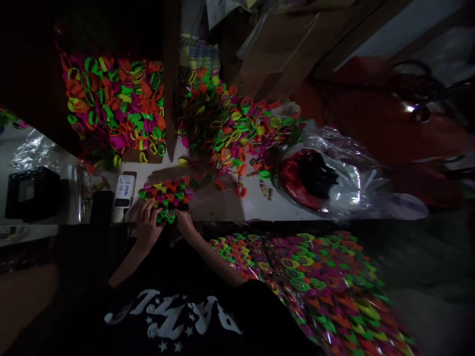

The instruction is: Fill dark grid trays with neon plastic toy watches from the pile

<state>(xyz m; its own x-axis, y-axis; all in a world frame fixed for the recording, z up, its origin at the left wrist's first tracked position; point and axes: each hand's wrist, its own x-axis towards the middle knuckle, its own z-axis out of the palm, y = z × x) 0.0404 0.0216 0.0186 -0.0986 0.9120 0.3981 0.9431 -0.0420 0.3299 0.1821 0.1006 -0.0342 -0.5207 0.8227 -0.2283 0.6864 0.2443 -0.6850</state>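
Note:
A small block of neon plastic pieces (166, 194), lined up in rows of green, orange, pink and yellow, lies near the front edge of the white table (222, 205). My left hand (146, 223) rests against the block's near left side with its fingers curled onto the pieces. My right hand (184, 221) is at the near right side, fingers pinched. Between the two hands sits a green piece (166, 216) at the block's near edge, and both hands touch it. The light is dim and the fingertips are hard to make out.
A loose heap of neon pieces (237, 128) covers the table's far middle. A box full of them (115, 109) stands at the far left. A clear bag with red and black contents (315, 178) is on the right, packed bags of pieces (326, 287) lower right, and a white device (124, 190) beside my left hand.

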